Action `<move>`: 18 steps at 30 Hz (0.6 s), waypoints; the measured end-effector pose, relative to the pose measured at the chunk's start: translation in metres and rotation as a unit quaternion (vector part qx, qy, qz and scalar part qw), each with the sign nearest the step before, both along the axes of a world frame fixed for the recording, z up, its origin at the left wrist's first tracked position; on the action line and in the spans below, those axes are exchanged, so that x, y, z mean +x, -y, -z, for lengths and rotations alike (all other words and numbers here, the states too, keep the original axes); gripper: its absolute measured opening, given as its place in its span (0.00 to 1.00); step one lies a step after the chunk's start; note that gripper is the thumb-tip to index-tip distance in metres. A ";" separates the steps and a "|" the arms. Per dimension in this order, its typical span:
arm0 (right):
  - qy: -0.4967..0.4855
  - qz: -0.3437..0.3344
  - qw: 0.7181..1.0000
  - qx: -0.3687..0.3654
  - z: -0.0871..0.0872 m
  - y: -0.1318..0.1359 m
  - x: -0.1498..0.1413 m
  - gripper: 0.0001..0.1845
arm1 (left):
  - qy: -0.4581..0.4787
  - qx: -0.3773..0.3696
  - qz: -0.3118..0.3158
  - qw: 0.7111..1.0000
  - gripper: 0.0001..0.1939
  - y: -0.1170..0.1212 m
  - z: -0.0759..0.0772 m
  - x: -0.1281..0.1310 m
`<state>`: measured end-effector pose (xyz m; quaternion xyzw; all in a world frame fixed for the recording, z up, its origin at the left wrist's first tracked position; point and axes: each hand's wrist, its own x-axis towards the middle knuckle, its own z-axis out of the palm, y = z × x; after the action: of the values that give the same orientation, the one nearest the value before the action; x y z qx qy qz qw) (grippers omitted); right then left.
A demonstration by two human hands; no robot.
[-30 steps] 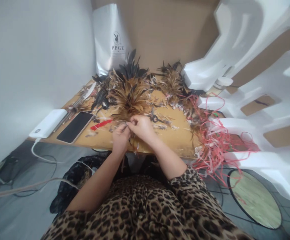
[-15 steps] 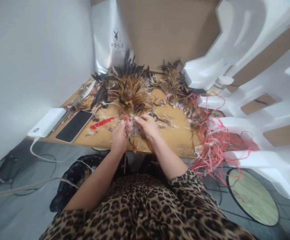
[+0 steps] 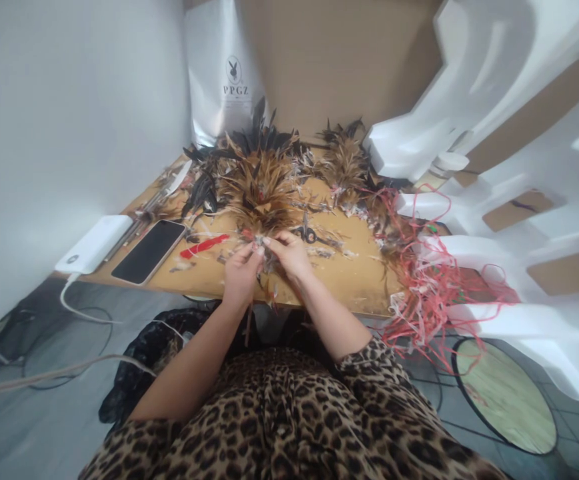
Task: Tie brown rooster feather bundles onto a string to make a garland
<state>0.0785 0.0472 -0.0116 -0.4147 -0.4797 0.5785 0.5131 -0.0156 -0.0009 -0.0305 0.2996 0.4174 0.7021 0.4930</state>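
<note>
The feather bunch (image 3: 263, 177) lay fanned over the counter (image 3: 339, 283), apparently already gathered. At its near end, the left hand (image 3: 242, 270) and right hand (image 3: 293, 257) met in a narrow, pinching grip, so that end seemed unfinished. Scissors (image 3: 310, 234) lay nearby; how much work remained, I could not tell.

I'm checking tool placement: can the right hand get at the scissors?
Probably yes: the scissors lie close beside the right hand, mostly uncovered, though that hand is busy at the feathers.
</note>
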 end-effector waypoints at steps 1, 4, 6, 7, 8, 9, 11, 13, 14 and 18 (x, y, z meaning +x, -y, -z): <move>0.000 0.001 1.000 -0.001 0.000 0.000 -0.001 0.18 | 0.001 -0.002 0.000 1.000 0.16 0.000 -0.001 0.000; -0.001 0.002 1.000 -0.011 0.003 0.002 -0.004 0.18 | -0.003 0.001 0.002 1.000 0.14 0.001 -0.002 -0.002; -0.009 -0.006 1.000 -0.019 0.005 0.003 -0.006 0.19 | -0.006 0.005 0.004 1.000 0.14 0.002 -0.003 -0.003; -0.015 -0.012 1.000 -0.023 0.006 0.004 -0.007 0.19 | -0.008 0.006 0.005 1.000 0.14 0.002 -0.003 -0.004; -0.020 -0.018 0.999 -0.025 0.007 0.004 -0.008 0.19 | -0.010 0.006 0.005 1.000 0.14 0.003 -0.003 -0.004; -0.022 -0.022 0.999 -0.027 0.007 0.004 -0.009 0.19 | -0.012 0.005 0.006 1.000 0.14 0.003 -0.003 -0.005; -0.018 -0.027 0.999 -0.028 0.007 0.006 -0.010 0.20 | -0.018 0.004 0.007 1.000 0.14 0.003 -0.002 -0.006; -0.011 -0.029 0.999 -0.025 0.006 0.007 -0.011 0.20 | -0.024 0.004 0.007 1.000 0.14 0.003 -0.001 -0.007; -0.009 -0.029 0.999 -0.023 0.005 0.008 -0.011 0.20 | -0.027 0.004 0.006 1.000 0.13 0.004 0.000 -0.007; -0.006 -0.018 1.000 -0.019 0.004 0.010 -0.011 0.20 | -0.043 0.005 0.019 0.999 0.13 0.005 0.001 -0.008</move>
<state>0.0671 0.0375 -0.0159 -0.4117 -0.4731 0.5992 0.4976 -0.0235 -0.0060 -0.0313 0.3397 0.4291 0.6810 0.4865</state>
